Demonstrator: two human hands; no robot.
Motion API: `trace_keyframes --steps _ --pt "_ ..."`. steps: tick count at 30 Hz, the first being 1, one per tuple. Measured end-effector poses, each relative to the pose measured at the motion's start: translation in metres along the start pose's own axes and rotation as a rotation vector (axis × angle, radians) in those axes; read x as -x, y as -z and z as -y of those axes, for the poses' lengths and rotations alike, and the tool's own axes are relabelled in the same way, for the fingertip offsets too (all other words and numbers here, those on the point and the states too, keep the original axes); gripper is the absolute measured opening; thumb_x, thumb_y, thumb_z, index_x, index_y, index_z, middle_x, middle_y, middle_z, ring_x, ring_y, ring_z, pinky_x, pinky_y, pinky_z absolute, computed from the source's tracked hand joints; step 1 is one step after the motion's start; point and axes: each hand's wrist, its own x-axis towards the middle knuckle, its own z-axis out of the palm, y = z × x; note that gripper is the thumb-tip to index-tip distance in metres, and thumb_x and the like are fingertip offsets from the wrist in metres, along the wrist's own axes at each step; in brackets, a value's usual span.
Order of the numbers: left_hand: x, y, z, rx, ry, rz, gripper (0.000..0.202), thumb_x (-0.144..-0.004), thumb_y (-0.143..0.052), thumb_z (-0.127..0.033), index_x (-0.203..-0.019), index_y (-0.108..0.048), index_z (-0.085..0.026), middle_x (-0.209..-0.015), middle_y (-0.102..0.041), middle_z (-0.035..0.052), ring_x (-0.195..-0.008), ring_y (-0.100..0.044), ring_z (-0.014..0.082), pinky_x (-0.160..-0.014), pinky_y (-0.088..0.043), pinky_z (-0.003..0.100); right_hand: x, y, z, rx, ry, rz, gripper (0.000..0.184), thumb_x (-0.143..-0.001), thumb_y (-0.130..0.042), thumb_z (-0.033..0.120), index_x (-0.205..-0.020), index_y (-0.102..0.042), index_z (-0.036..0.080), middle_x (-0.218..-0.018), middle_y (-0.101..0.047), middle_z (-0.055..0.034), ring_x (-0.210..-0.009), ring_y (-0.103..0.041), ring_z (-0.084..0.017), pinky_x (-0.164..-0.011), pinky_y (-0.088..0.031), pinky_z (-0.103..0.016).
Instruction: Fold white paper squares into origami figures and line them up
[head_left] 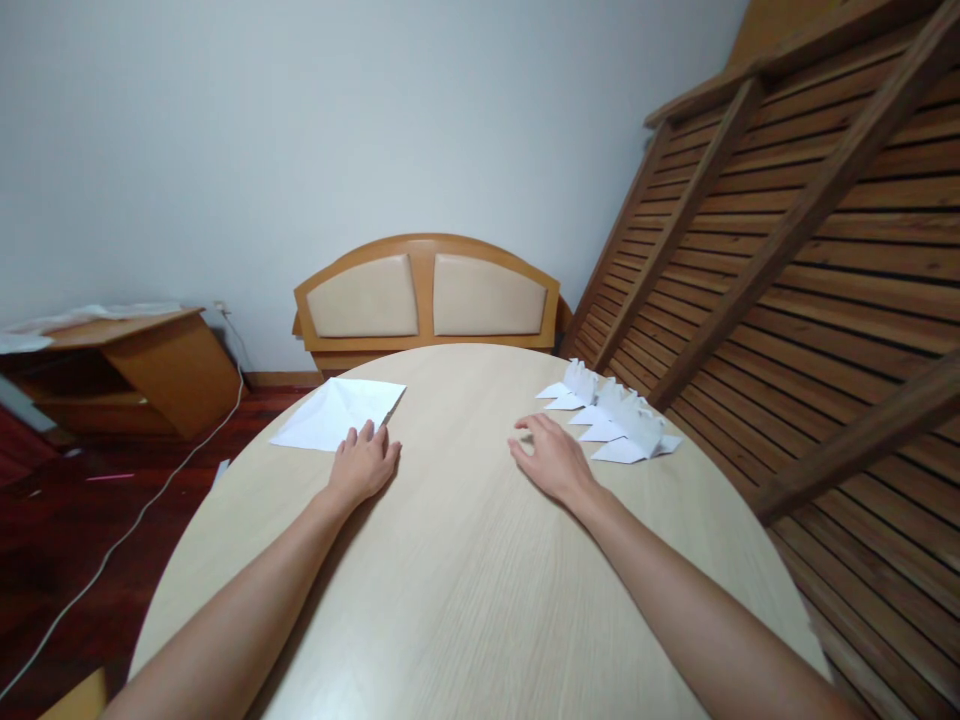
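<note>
At the table's left side lies a flat white sheet of paper (pixel 330 410) with crease lines across it. My left hand (pixel 364 462) rests at the sheet's lower right edge, palm down, its fingertips on or just at the paper and its fingers spread. On the right, my right hand (pixel 551 457) is over the tabletop with fingers loosely curved and a gap between thumb and index; nothing shows in it. Just beyond it stand several folded white paper cranes (pixel 619 415), bunched in a slanting row near the table's right edge.
The round pale wood table (pixel 457 580) fills the foreground. Behind it stands a headboard (pixel 427 300) with two cream panels. A wooden slatted frame (pixel 810 230) leans at the right. To the left are a low wooden desk (pixel 165 375) and a white cable (pixel 142 515) on the floor.
</note>
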Motion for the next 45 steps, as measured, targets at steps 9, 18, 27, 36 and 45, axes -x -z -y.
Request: trace_keyframes --steps 9,18,27,36,45 --pt "0.034 0.021 -0.045 0.095 -0.422 0.084 0.044 -0.101 -0.037 -0.041 -0.126 -0.061 -0.014 -0.143 -0.057 0.0143 -0.128 -0.053 0.0333 -0.113 -0.036 0.047 0.009 -0.019 -0.012 -0.255 0.12 0.097 0.022 -0.096 -0.057 0.031 -0.115 -0.061 0.02 -0.117 -0.067 -0.01 -0.113 -0.06 -0.024 -0.1 -0.047 -0.043" --pt "0.094 0.063 -0.107 0.303 -0.972 0.213 0.048 -0.101 -0.043 -0.045 -0.145 -0.044 -0.025 -0.124 -0.068 0.0103 -0.115 -0.062 0.0323 -0.095 -0.051 0.045 0.01 0.0 0.005 -0.327 0.249 0.108 0.028 -0.099 -0.051 0.031 -0.121 -0.066 0.023 -0.125 -0.069 -0.0073 -0.12 -0.06 -0.023 -0.108 -0.043 -0.043" --pt "0.061 0.012 -0.099 0.492 -0.6 -0.005 0.042 -0.095 -0.047 -0.03 -0.134 -0.048 -0.013 -0.141 -0.053 0.0197 -0.133 -0.05 0.029 -0.11 -0.043 0.045 0.033 -0.014 0.02 -0.185 0.291 0.505 0.052 -0.102 -0.041 0.042 -0.151 -0.042 0.025 -0.161 -0.035 -0.0066 -0.152 -0.023 -0.027 -0.124 -0.016 -0.053" --pt "0.052 -0.007 -0.084 0.224 -0.502 0.126 0.069 -0.098 -0.038 -0.06 -0.153 -0.036 -0.019 -0.163 -0.027 0.0134 -0.151 -0.017 0.0387 -0.119 -0.023 0.056 0.015 -0.016 -0.017 0.025 0.06 0.45 0.072 -0.098 -0.036 0.062 -0.155 -0.036 0.017 -0.162 -0.028 -0.0146 -0.151 -0.02 -0.036 -0.121 -0.014 -0.061" --pt "0.043 -0.011 -0.075 0.237 -0.476 0.122 0.063 -0.1 -0.038 -0.056 -0.154 -0.035 -0.025 -0.163 -0.026 0.0108 -0.152 -0.018 0.0355 -0.119 -0.022 0.056 0.027 -0.012 0.014 -0.144 0.307 0.499 0.061 -0.101 -0.039 0.056 -0.154 -0.036 0.027 -0.163 -0.029 -0.0063 -0.152 -0.02 -0.027 -0.123 -0.018 -0.053"
